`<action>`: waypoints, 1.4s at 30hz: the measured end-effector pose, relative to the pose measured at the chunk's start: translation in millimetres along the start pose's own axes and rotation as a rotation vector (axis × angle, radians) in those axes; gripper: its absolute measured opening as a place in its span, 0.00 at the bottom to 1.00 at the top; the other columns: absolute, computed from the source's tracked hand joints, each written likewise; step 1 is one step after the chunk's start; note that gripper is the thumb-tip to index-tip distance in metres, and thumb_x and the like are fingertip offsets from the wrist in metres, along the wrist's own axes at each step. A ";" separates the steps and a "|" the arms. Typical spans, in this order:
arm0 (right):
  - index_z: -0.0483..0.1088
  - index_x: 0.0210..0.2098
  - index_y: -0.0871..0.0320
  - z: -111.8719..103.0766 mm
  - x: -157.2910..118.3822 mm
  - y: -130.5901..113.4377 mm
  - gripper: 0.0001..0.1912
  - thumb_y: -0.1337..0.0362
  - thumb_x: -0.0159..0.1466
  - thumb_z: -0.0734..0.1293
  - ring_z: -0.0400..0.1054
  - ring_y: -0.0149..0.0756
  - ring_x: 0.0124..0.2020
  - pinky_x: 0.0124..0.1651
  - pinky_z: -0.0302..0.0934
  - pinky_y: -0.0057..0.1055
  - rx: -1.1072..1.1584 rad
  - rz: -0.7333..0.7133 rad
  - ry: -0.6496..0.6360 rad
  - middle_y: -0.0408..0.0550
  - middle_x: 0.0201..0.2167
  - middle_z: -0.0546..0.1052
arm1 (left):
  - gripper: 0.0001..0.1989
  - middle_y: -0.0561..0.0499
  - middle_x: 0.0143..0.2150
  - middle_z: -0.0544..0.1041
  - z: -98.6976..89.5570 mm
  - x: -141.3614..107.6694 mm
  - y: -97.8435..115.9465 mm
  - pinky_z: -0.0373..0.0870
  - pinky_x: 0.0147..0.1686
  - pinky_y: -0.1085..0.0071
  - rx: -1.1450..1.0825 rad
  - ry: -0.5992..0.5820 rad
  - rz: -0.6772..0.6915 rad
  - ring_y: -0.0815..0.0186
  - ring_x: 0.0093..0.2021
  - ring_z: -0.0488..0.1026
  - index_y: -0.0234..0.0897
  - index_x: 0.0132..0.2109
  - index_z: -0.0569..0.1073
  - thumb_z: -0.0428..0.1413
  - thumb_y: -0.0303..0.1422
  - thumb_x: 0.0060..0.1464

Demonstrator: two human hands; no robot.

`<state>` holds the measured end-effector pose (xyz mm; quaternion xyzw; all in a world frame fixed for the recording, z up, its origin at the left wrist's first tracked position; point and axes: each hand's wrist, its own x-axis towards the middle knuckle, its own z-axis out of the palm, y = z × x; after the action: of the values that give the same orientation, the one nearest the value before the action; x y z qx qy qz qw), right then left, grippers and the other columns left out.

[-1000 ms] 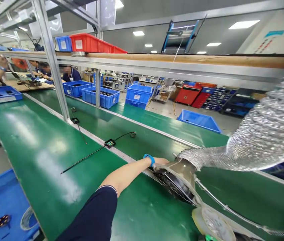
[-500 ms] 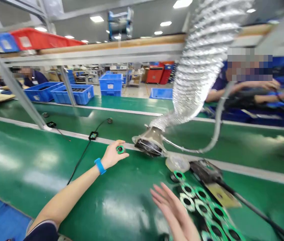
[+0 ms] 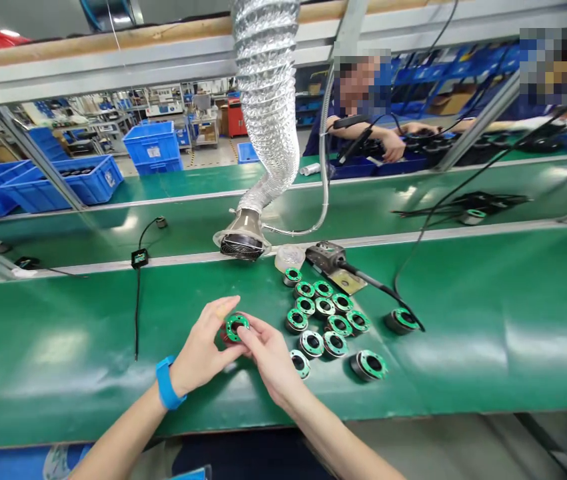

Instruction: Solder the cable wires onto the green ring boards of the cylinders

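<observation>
A small round motor stator (image 3: 237, 327) topped with a green ring-shaped circuit board is between my two hands above the green work surface. My right hand (image 3: 272, 357) grips it, thumb on the board's near edge and fingers behind. Around its left side my left hand (image 3: 202, 347), with a blue wristband, has its thumb and fingers spread apart; the contact of its rear fingers is partly hidden. To the right stands a cluster of similar stators (image 3: 324, 307), boards facing up. Two more stand apart, one nearer the front (image 3: 369, 366) and one farther right (image 3: 401, 321).
A silver flexible duct (image 3: 266, 100) hangs down to a fume hood (image 3: 242, 235) beyond my hands. Beside it are a translucent round dish (image 3: 290, 257) and a dark corded tool (image 3: 326, 257). A small cabled board (image 3: 139, 258) lies left. A co-worker (image 3: 363, 127) sits across.
The stator in my left hand has come nearer and met my right hand, which now grips it. My left fingers have spread. The view has turned right and down.
</observation>
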<state>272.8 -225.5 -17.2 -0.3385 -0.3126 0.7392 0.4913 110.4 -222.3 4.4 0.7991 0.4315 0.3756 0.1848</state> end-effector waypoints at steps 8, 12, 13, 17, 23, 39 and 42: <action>0.78 0.48 0.64 -18.9 -3.6 -27.4 0.33 0.46 0.53 0.81 0.82 0.45 0.36 0.44 0.76 0.38 -0.145 0.184 -0.149 0.53 0.38 0.83 | 0.33 0.41 0.67 0.68 -43.0 3.1 11.1 0.70 0.65 0.55 -0.044 -0.288 0.134 0.57 0.66 0.69 0.45 0.71 0.63 0.56 0.22 0.61; 0.80 0.43 0.64 -27.0 -4.2 -38.1 0.30 0.46 0.52 0.81 0.83 0.46 0.35 0.40 0.77 0.36 -0.251 0.333 -0.308 0.55 0.36 0.83 | 0.25 0.43 0.57 0.77 -45.2 12.6 10.6 0.77 0.54 0.63 -0.030 -0.276 0.268 0.62 0.56 0.76 0.42 0.65 0.70 0.51 0.19 0.65; 0.80 0.43 0.64 -29.8 -3.9 -39.4 0.30 0.46 0.52 0.81 0.83 0.46 0.35 0.40 0.77 0.36 -0.255 0.365 -0.343 0.56 0.37 0.84 | 0.23 0.43 0.53 0.80 -43.5 13.5 9.9 0.77 0.50 0.65 -0.010 -0.248 0.326 0.63 0.52 0.77 0.41 0.63 0.71 0.52 0.19 0.65; 0.80 0.44 0.66 -41.7 -1.7 -39.6 0.29 0.48 0.55 0.80 0.83 0.45 0.34 0.37 0.77 0.35 -0.215 0.475 -0.485 0.61 0.39 0.84 | 0.16 0.42 0.45 0.82 -40.6 10.0 14.2 0.78 0.41 0.66 0.125 -0.195 0.536 0.63 0.42 0.78 0.34 0.58 0.73 0.54 0.21 0.66; 0.79 0.40 0.68 -44.8 -6.1 -43.9 0.29 0.47 0.54 0.80 0.82 0.45 0.30 0.33 0.77 0.34 -0.125 0.631 -0.754 0.60 0.36 0.84 | 0.14 0.37 0.45 0.84 -54.4 -4.4 34.0 0.82 0.46 0.61 0.416 -0.140 0.833 0.57 0.45 0.82 0.27 0.52 0.78 0.50 0.25 0.67; 0.74 0.61 0.62 -21.0 -19.4 -36.1 0.28 0.62 0.63 0.71 0.75 0.45 0.38 0.44 0.66 0.38 -1.128 -0.239 -0.215 0.54 0.41 0.82 | 0.09 0.53 0.26 0.73 -29.0 -7.1 14.5 0.64 0.27 0.73 -0.305 -0.407 -0.594 0.68 0.26 0.67 0.36 0.31 0.72 0.56 0.33 0.59; 0.76 0.57 0.60 -24.6 -20.0 -33.9 0.23 0.56 0.65 0.71 0.71 0.36 0.30 0.34 0.63 0.31 -0.872 -0.022 -0.321 0.45 0.32 0.80 | 0.14 0.51 0.29 0.75 -43.4 -1.1 8.6 0.67 0.30 0.72 -0.579 -0.570 -0.676 0.69 0.28 0.68 0.34 0.35 0.74 0.60 0.42 0.60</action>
<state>315.8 -230.1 -0.6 -0.3914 -0.6698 0.5765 0.2565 81.8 -229.3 37.4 0.6021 0.4762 0.1666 0.6188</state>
